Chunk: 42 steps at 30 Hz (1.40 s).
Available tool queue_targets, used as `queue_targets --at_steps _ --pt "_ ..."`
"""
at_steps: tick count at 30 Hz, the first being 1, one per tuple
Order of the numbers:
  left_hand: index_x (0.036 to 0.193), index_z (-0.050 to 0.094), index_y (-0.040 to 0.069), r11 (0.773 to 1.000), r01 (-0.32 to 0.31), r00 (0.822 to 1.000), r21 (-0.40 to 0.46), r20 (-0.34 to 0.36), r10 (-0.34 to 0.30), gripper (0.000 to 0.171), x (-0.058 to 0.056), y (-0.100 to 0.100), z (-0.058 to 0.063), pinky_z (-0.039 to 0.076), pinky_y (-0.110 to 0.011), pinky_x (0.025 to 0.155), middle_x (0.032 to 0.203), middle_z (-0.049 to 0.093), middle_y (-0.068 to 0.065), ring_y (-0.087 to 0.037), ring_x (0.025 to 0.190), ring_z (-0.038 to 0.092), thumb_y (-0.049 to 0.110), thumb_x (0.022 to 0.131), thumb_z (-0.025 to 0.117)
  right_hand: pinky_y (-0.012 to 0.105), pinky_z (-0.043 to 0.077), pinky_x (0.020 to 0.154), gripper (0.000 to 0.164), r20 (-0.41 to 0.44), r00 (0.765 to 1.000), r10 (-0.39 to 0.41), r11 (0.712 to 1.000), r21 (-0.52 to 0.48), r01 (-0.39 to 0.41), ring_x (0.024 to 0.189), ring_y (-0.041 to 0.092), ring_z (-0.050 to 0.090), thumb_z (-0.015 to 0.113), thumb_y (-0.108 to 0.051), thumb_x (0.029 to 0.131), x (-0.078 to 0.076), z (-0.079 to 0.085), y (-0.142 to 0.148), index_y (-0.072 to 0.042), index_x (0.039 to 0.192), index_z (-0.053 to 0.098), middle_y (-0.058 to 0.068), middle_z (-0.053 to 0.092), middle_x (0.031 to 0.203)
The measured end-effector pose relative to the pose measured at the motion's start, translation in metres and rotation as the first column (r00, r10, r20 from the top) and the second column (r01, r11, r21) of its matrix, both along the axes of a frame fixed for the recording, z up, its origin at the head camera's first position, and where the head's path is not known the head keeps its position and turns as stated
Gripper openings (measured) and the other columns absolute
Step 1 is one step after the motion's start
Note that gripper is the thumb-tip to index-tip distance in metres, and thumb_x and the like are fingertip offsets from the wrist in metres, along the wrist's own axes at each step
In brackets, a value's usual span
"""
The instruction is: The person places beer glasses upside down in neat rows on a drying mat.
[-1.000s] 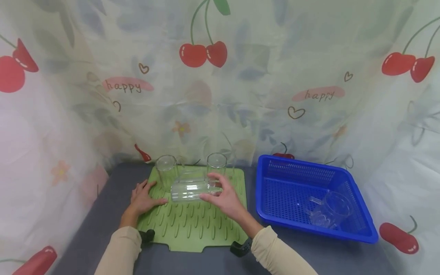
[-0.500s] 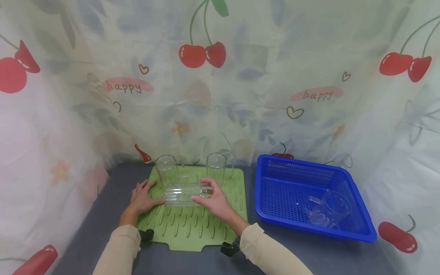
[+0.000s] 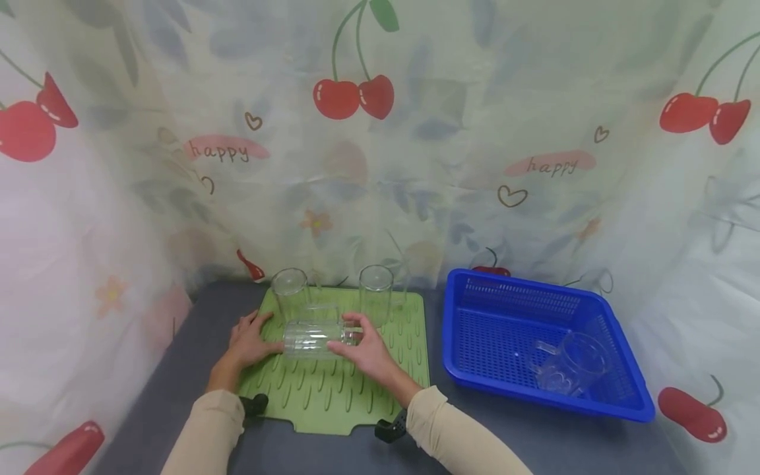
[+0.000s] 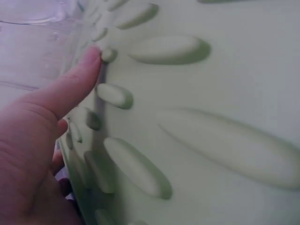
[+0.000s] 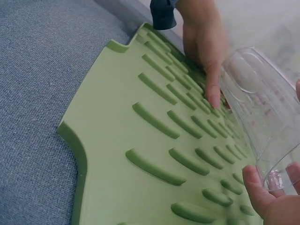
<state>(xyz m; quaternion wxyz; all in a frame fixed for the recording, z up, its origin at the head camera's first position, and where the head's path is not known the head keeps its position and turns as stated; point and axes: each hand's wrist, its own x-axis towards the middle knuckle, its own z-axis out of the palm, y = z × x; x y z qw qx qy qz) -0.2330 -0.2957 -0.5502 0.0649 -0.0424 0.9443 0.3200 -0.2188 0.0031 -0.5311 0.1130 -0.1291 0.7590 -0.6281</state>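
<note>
My right hand [image 3: 371, 349] holds a clear glass mug [image 3: 311, 340] by its right end, thumb and fingers around the glass. The mug lies sideways above a green ribbed drying mat [image 3: 323, 402], its handle towards the back. In the right wrist view, the mug [image 5: 260, 98] tilts over the mat, my fingertips [image 5: 255, 183] at its lower end. My left hand [image 3: 246, 343] rests at the mat's left edge. Its thumb [image 4: 77, 84] stretches across the ridges in the left wrist view; the other fingers are mostly hidden there.
Two glass mugs [image 3: 291, 293] [image 3: 376, 293] stand along the mat's back edge. A blue plastic basket [image 3: 449, 336] on the right holds clear glassware [image 3: 578, 363], including a mug. Cherry-printed sheeting [image 3: 380, 165] encloses the grey tabletop [image 3: 172, 389].
My right hand has carried the mug a little left and nearer to me, lower over the mat, beside my left thumb. My left hand has barely moved.
</note>
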Motion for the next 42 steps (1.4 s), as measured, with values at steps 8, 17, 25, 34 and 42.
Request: queue_targets --at_steps 8,17,25,34,42 --pt "0.155 0.036 -0.002 0.999 0.016 0.999 0.028 -0.046 -0.014 0.089 0.005 -0.007 0.010 0.026 -0.075 0.115 0.158 0.026 -0.037 -0.062 0.144 0.022 0.041 0.089 0.077 0.038 0.058 0.091 0.072 0.009 1.000 -0.004 1.000 -0.008 0.004 0.123 0.025 0.057 0.083 -0.046 0.082 0.001 -0.005 -0.002 -0.028 0.143 0.049 0.004 0.052 0.144" --pt "0.159 0.029 0.000 0.991 -0.033 0.996 0.132 -0.079 0.044 0.077 0.014 -0.010 0.026 0.030 -0.071 0.116 0.160 0.029 -0.034 -0.056 0.146 0.027 0.038 0.101 0.063 0.037 0.057 0.091 0.068 0.008 1.000 -0.007 1.000 -0.021 0.007 0.124 0.026 0.056 0.082 -0.044 0.085 0.000 -0.009 -0.003 -0.029 0.142 0.050 0.006 0.051 0.144" --pt "0.162 0.025 0.007 0.954 -0.068 0.992 0.291 -0.084 0.096 0.084 0.028 -0.009 0.039 0.048 -0.059 0.107 0.160 0.038 -0.026 -0.048 0.141 0.045 0.055 0.101 0.057 0.040 0.057 0.093 0.068 0.008 1.000 0.002 0.999 -0.046 -0.002 0.126 0.027 0.056 0.082 -0.041 0.086 0.003 -0.006 -0.008 -0.024 0.144 0.049 0.006 0.051 0.144" --pt "0.159 0.033 0.009 0.891 0.002 0.995 0.454 -0.087 0.042 0.071 0.047 0.003 0.045 0.059 -0.049 0.096 0.150 0.052 -0.025 -0.040 0.123 0.063 0.049 0.104 0.054 0.040 0.055 0.095 0.065 0.006 1.000 0.020 0.998 -0.052 -0.020 0.130 0.030 0.054 0.079 -0.042 0.089 0.006 -0.007 -0.010 -0.027 0.144 0.049 0.006 0.050 0.146" --pt "0.159 0.031 0.008 0.794 0.037 0.999 0.607 -0.012 -0.038 0.066 0.057 0.012 0.042 0.058 -0.050 0.098 0.157 0.039 -0.028 -0.048 0.139 0.046 0.035 0.105 0.057 0.038 0.055 0.093 0.067 0.005 0.999 0.054 0.995 -0.085 -0.054 0.131 0.032 0.053 0.077 -0.042 0.090 0.010 -0.004 -0.014 -0.023 0.147 0.046 0.008 0.048 0.147"
